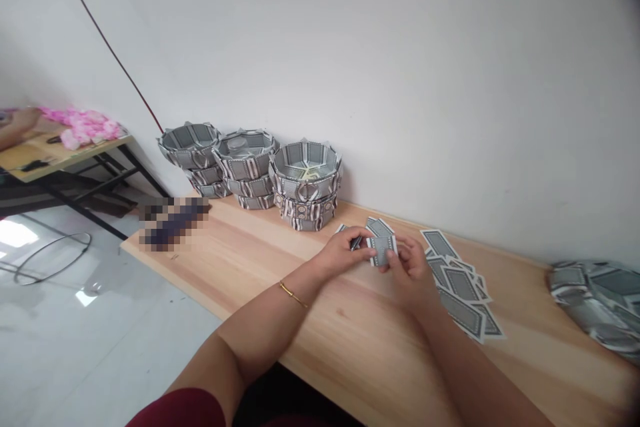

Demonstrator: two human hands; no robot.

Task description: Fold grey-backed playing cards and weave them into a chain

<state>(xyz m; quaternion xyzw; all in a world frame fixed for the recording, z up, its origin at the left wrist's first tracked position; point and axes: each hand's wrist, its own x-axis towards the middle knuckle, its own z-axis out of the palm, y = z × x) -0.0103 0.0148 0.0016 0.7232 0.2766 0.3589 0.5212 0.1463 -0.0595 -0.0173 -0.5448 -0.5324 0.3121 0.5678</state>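
Note:
Both my hands meet above the wooden table, with a grey-backed, white-edged playing card (pixel 382 251) between them. My left hand (pixel 345 252), a gold bangle on its wrist, pinches the card's left edge. From the right, my right hand (pixel 411 270) grips the same card, thumb on its face. The card looks short, as if folded; its far side is hidden. Just behind my fingers lie more playing cards (pixel 379 225). A loose, overlapping pile of cards (pixel 461 283) spreads to the right of my right hand.
Baskets made of folded cards (pixel 306 187) stand in stacks along the wall, left of my hands. Another folded-card piece (pixel 595 300) sits at the table's right end. A pixelated dark object (pixel 175 223) lies at the left corner. Pink flowers (pixel 85 127) and a person's arm are at another table.

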